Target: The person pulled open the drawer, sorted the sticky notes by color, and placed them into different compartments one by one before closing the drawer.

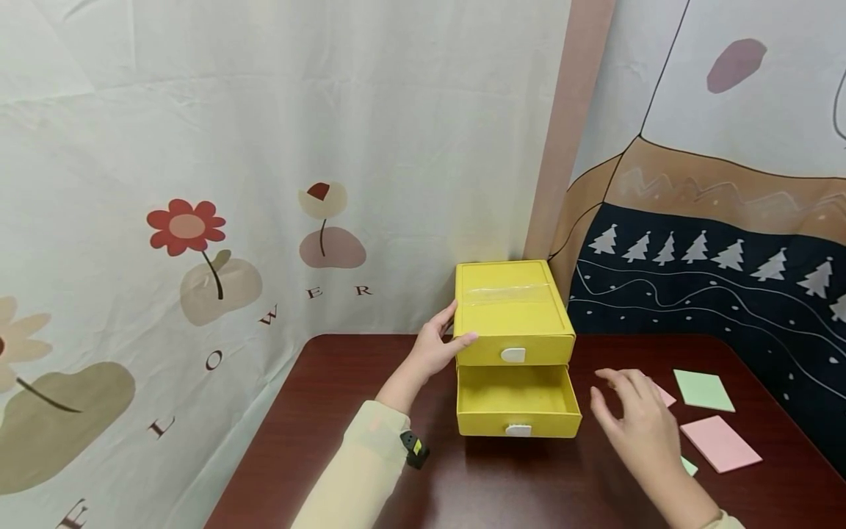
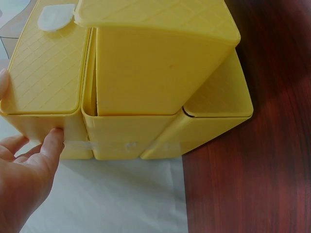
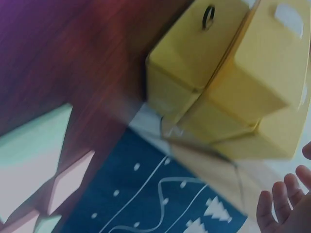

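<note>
One pale curtain: hangs behind the scene's left part; serves, seemingly, as backdrop only.
Left sleeve: enters from below, with a black device at the wrist.
Left hand: rests at the near left corner of the yellow drawer unit; not clenched, with fingers against the side wall and thumb over the front edge; appears to brace rather than lift.
Drawer unit: stands near the back edge of the table, close to the curtain; likely kept from shifting by that hand.
Clear tape: crosses the top; presumably binds the unit together.
Top drawer: sits closed, with a white tab facing the person.
Middle drawer: juts forward, exposing the inside for reach from above.
Bottom drawer: shows closed in the left wrist view.
Right hand: hovers between unit and pads; released, with fingers loosely curved and nothing held; kept apart from the unit.
Pink pad and green pad: lie flat at right, probably spread for easy picking.
Further pink pad and green pad: partly hidden by the right hand.
</note>
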The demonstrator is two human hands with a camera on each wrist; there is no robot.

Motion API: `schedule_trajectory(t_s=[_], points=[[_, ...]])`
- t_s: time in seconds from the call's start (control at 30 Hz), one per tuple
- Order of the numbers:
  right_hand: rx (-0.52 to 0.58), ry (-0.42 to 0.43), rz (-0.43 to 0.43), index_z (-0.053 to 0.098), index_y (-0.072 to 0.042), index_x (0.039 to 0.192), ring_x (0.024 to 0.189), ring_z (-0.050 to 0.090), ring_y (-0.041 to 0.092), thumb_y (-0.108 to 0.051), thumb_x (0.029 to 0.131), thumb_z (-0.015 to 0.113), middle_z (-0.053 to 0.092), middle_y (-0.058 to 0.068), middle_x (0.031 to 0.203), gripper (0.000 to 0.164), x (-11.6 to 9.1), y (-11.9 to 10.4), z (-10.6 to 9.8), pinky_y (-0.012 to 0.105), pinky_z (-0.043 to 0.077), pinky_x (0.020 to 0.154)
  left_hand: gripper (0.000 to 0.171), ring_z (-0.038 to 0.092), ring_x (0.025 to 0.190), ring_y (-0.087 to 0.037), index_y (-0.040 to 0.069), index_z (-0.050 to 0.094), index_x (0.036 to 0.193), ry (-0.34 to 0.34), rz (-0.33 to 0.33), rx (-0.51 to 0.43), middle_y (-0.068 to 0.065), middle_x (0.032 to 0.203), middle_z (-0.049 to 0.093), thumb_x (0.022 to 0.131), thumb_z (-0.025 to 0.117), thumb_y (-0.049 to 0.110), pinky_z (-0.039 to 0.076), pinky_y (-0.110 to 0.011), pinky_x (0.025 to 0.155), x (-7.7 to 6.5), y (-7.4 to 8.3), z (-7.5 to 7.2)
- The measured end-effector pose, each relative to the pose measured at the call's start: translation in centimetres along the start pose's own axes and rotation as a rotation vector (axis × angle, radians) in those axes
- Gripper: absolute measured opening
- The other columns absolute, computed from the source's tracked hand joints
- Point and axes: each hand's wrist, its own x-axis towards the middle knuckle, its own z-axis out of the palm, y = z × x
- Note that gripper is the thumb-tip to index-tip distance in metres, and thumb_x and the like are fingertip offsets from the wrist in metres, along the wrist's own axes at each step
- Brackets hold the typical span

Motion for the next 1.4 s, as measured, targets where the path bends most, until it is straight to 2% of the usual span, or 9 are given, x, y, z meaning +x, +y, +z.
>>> schedule_trajectory(t_s=[0.1, 0.23, 0.47, 0.63, 0.8, 0.9, 0.97, 1.23, 1.4], points=[[-0.022, -0.039, 0.068, 0.06, -0.012, 0.103, 0.084, 0.048, 0.024, -0.021, 0.072, 0.066, 0.052, 0.005, 0.093, 0.032, 0.2, 1.3, -0.4, 0.042, 0.042, 0.053, 0.075, 0.03, 0.125, -0.023, 0.006, 0.02, 0.139, 0.002, -0.006, 0.002, -0.01, 0.14, 0.028, 0.081, 0.064, 0.023, 0.028, -0.043, 0.098, 0.0, 0.0, 0.0], [-0.055, -0.142, 0.143, 0.055, -0.009, 0.11, 0.094, 0.044, 0.032, -0.022, 0.076, 0.065, 0.048, 0.012, 0.105, 0.038, 0.1, 3.0, -0.8, 0.05, 0.04, 0.058, 0.075, 0.03, 0.125, -0.022, 0.007, 0.02, 0.139, 0.003, -0.014, 0.006, -0.009, 0.14, 0.027, 0.08, 0.064, 0.023, 0.028, -0.043, 0.098, 0.0, 0.0, 0.0], [-0.117, -0.308, 0.202, 0.046, -0.003, 0.122, 0.102, 0.036, 0.044, -0.026, 0.079, 0.063, 0.04, 0.023, 0.117, 0.051, -0.5, 6.3, -0.7, 0.061, 0.033, 0.07, 0.075, 0.031, 0.124, -0.022, 0.007, 0.02, 0.139, 0.0, -0.008, 0.015, -0.009, 0.14, 0.028, 0.081, 0.063, 0.024, 0.03, -0.042, 0.097, 0.1, 0.0, 0.0], [-0.15, -0.392, 0.209, 0.039, -0.001, 0.128, 0.108, 0.029, 0.049, -0.032, 0.08, 0.061, 0.033, 0.028, 0.124, 0.062, -1.3, 8.5, -0.5, 0.063, 0.025, 0.08, 0.075, 0.032, 0.124, -0.022, 0.007, 0.02, 0.14, -0.003, -0.01, 0.022, -0.008, 0.14, 0.028, 0.081, 0.063, 0.024, 0.031, -0.04, 0.097, 0.2, -0.1, -0.1], [-0.175, -0.453, 0.204, 0.029, -0.002, 0.134, 0.126, 0.002, 0.045, -0.038, 0.081, 0.059, 0.016, 0.029, 0.136, 0.071, -2.3, 10.8, -0.4, 0.065, 0.009, 0.091, 0.075, 0.031, 0.124, -0.022, 0.007, 0.02, 0.139, -0.003, -0.007, 0.026, -0.009, 0.14, 0.028, 0.081, 0.063, 0.025, 0.03, -0.041, 0.097, 0.2, -0.1, -0.1], [-0.178, -0.51, 0.227, 0.021, -0.004, 0.138, 0.126, -0.016, 0.04, -0.045, 0.082, 0.055, 0.002, 0.027, 0.141, 0.077, -2.9, 11.9, -0.3, 0.062, -0.007, 0.094, 0.074, 0.031, 0.124, -0.023, 0.006, 0.02, 0.139, -0.001, -0.002, 0.027, -0.01, 0.139, 0.028, 0.081, 0.063, 0.024, 0.029, -0.042, 0.098, 0.2, -0.1, 0.0], [-0.175, -0.543, 0.246, 0.017, -0.005, 0.139, 0.125, -0.02, 0.039, -0.05, 0.082, 0.051, -0.005, 0.025, 0.141, 0.081, -3.2, 12.6, -0.4, 0.061, -0.011, 0.093, 0.074, 0.032, 0.124, -0.024, 0.006, 0.02, 0.139, -0.002, 0.004, 0.026, -0.01, 0.139, 0.028, 0.081, 0.063, 0.023, 0.03, -0.042, 0.097, 0.2, -0.1, 0.0], [-0.163, -0.67, 0.371, 0.005, -0.001, 0.14, 0.12, -0.025, 0.044, -0.067, 0.078, 0.038, -0.012, 0.03, 0.138, 0.096, -3.8, 15.3, -0.9, 0.066, -0.007, 0.09, 0.074, 0.033, 0.123, -0.023, 0.006, 0.021, 0.139, -0.003, 0.002, 0.027, -0.01, 0.139, 0.029, 0.081, 0.063, 0.024, 0.031, -0.041, 0.097, 0.1, 0.0, -0.1], [-0.159, -0.771, 0.467, -0.003, 0.004, 0.137, 0.117, -0.02, 0.051, -0.073, 0.074, 0.036, -0.016, 0.034, 0.134, 0.107, -3.9, 16.8, -1.5, 0.067, -0.004, 0.088, 0.074, 0.032, 0.124, -0.024, 0.006, 0.021, 0.139, -0.004, 0.0, 0.024, -0.01, 0.14, 0.028, 0.081, 0.063, 0.024, 0.03, -0.042, 0.097, 0.2, 0.1, 0.0]])
